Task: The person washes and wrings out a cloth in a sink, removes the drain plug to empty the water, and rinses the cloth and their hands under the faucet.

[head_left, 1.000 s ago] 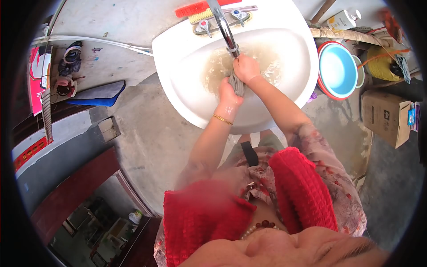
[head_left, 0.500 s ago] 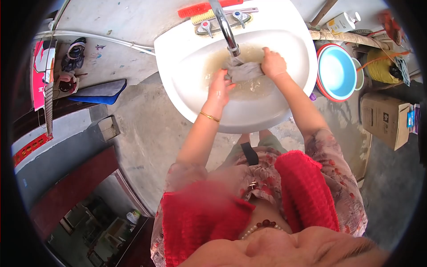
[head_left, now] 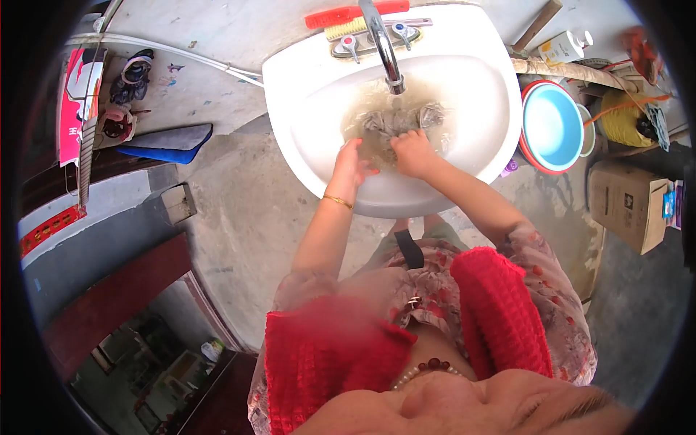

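A wet grey cloth [head_left: 406, 122] lies spread in murky water in the white sink [head_left: 304, 109], below the spout of the chrome faucet [head_left: 382, 47]. My right hand [head_left: 415, 152] is closed at the cloth's near edge, its fingers curled and gripping the fabric. To the left, my left hand [head_left: 351, 165] hovers over the basin's near side with thumb and fingers apart. It holds nothing and is a little away from the cloth. A gold bracelet [head_left: 338, 201] circles my left wrist.
Behind the faucet handles lie a red brush [head_left: 355, 13] and a yellow-bristled brush [head_left: 346, 29]. Right of the sink are stacked basins [head_left: 552, 125], a white bottle [head_left: 564, 48] and a cardboard box [head_left: 627, 203]. A blue-edged item [head_left: 170, 151] is by the left wall.
Both hands have moved toward the near side of the sink. The cloth, bunched and held between them before, now lies spread in the water. My left hand has let go of it.
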`<state>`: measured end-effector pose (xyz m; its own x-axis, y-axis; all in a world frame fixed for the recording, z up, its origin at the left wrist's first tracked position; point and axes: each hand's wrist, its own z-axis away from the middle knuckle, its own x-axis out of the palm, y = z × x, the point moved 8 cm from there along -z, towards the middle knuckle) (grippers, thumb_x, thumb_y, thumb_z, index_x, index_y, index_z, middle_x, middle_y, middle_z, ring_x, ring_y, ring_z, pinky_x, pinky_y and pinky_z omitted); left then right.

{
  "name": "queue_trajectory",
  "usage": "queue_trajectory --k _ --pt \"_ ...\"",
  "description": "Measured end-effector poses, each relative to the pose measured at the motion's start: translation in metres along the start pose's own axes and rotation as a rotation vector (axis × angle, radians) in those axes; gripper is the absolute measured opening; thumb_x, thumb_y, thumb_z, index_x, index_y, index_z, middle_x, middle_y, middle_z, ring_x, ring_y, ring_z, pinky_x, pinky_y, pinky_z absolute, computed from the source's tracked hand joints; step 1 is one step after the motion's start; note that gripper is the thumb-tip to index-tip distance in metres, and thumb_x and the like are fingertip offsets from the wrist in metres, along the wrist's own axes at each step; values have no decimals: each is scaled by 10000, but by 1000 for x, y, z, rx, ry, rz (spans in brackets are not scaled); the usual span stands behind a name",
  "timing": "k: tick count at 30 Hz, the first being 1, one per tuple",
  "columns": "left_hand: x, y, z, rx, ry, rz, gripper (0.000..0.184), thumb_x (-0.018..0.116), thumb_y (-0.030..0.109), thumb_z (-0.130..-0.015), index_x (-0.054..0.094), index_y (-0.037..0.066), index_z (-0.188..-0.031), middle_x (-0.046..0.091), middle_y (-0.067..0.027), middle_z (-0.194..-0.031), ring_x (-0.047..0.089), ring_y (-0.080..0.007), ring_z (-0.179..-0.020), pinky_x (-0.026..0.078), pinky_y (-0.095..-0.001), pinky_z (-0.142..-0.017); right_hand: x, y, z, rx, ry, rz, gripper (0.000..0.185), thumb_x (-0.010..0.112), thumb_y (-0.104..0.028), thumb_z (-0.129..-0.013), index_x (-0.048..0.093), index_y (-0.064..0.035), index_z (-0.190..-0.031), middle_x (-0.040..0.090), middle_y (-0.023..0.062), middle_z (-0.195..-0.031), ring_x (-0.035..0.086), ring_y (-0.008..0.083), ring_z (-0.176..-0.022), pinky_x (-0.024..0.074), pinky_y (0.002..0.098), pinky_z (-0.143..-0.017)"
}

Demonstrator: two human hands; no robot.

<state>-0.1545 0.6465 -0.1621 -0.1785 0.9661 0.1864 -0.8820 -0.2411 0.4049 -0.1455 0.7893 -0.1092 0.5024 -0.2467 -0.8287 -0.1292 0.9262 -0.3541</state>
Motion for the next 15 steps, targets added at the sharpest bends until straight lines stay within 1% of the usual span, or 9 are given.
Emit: queue_trajectory --k 2,3,5,8,9,11,12,14,15 --pt "18 0 27 -90 -19 80 575 481 287 -903 279 34 -1378 332 -198 -1397 389 -441 -1214 360 -666 -921 -45 -16 16 -67 173 -106 294 599 -112 -716 579 -31 -998 561 162 -1054 504 336 -1048 404 461 -883" --pt "28 -2 25 -108 -140 129 553 492 305 -895 331 30 -1347 350 -214 -1392 406 -433 -1213 375 -631 -926 -69 -25 24 -102 262 -157 284 597 -96 -706 579 -31 -982 556 164 -1015 501 340 -1021 413 455 -869" --pt "46 -4 15 -138 -380 227 522 515 342 -880 437 22 -1285 385 -246 -1380 439 -417 -1212 406 -560 -938 -99 -50 38 -277 262 -218 293 614 -99 -710 572 -34 -993 541 161 -978 495 349 -992 422 446 -852" --pt "59 -9 2 -269 -520 227 462 502 348 -894 485 27 -1226 551 -227 -1183 554 -358 -1072 455 -467 -909 -115 -90 66 -512 191 -233 288 631 -92 -713 577 -44 -991 531 158 -963 485 364 -965 425 443 -847" --pt "58 -11 1 -250 -478 131 446 500 340 -897 496 24 -1212 569 -213 -1138 572 -347 -1028 462 -455 -896 -114 -99 73 -587 157 -224 282 635 -87 -713 581 -48 -988 530 157 -965 481 370 -959 424 444 -848" --pt "64 -5 23 -206 -387 -59 415 496 325 -904 518 18 -1183 604 -186 -1049 607 -325 -940 477 -432 -869 -125 -95 79 -675 314 -351 278 641 -90 -722 584 -49 -991 532 148 -963 478 366 -950 422 439 -847" --pt "68 0 36 -137 -356 10 386 491 303 -908 527 21 -1169 613 -168 -1019 612 -305 -923 479 -430 -851 -130 -90 82 -717 394 -417 276 644 -92 -727 586 -50 -993 533 144 -963 477 364 -946 421 436 -846" --pt "75 10 55 0 -298 145 330 481 259 -917 547 25 -1140 630 -133 -959 622 -265 -888 485 -425 -817 -139 -49 70 -515 476 -631 241 627 -87 -755 582 -54 -990 540 101 -958 489 286 -941 422 392 -846" --pt "80 12 55 28 -352 98 311 480 240 -917 552 30 -1134 631 -120 -969 621 -249 -889 486 -423 -805 -137 -11 59 -334 565 -822 234 630 -111 -755 582 -28 -968 541 115 -955 506 282 -917 430 383 -822"
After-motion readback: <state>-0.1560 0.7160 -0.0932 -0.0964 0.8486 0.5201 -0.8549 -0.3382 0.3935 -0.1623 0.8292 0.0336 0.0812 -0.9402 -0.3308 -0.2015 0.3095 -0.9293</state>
